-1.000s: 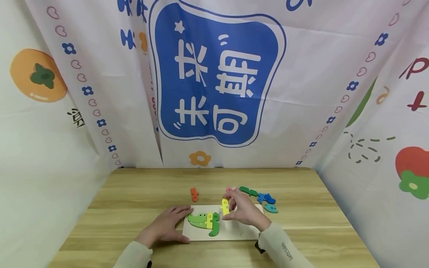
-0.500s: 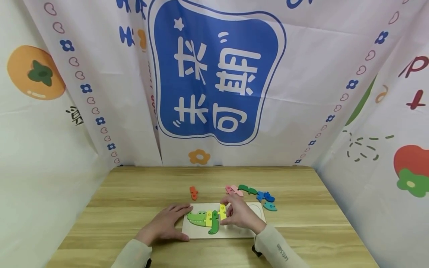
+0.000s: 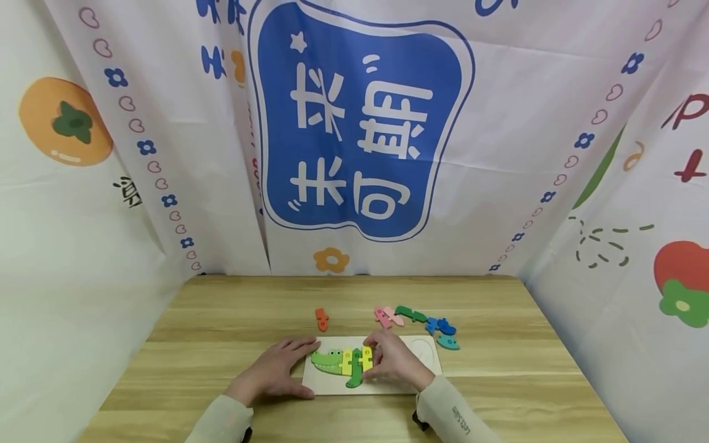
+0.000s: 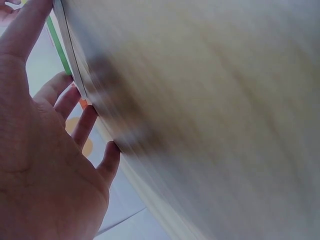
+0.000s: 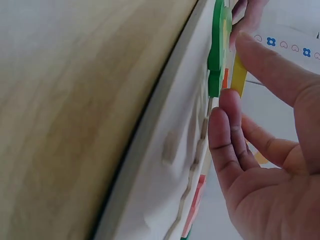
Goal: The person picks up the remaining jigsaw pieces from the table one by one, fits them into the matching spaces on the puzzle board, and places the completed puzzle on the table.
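I see the right hand [image 3: 397,362], the nearer, pinching the yellow piece [image 3: 367,357] at its nine o'clock, long axis twelve-to-six, beside the green leg [image 3: 356,369]; the left hand [image 3: 278,367], fingers spread, rests at the board's [image 3: 328,387] nine-o'clock end.

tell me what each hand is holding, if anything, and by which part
The right hand pinches a yellow piece by its near and far ends; the left hand only touches the board at its left edge.
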`<action>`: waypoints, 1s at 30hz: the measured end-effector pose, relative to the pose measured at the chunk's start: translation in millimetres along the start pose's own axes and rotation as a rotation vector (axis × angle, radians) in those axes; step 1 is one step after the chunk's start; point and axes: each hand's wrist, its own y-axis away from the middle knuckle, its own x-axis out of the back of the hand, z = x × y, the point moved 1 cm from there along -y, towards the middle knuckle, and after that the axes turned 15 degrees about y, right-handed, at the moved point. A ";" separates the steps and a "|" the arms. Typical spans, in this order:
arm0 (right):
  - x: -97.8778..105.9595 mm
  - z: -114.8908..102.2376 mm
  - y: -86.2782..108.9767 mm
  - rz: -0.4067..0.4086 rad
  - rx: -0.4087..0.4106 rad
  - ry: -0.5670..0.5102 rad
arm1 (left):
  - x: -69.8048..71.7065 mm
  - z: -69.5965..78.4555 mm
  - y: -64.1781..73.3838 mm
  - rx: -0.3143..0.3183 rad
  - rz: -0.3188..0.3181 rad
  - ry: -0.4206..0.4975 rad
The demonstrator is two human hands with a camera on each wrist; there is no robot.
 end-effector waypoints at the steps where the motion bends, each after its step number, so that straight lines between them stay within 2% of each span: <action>1: -1.0 0.3 -0.4 -0.004 -0.005 -0.003 | 0.0 0.4 0.4 -0.001 0.000 0.005; 8: -7.1 4.0 -0.5 -0.023 -0.041 -0.015 | -1.2 1.0 1.2 -0.006 0.002 -0.005; 30: -7.1 1.5 -0.9 -0.006 -0.042 -0.025 | 0.8 2.6 3.0 -0.030 0.015 0.000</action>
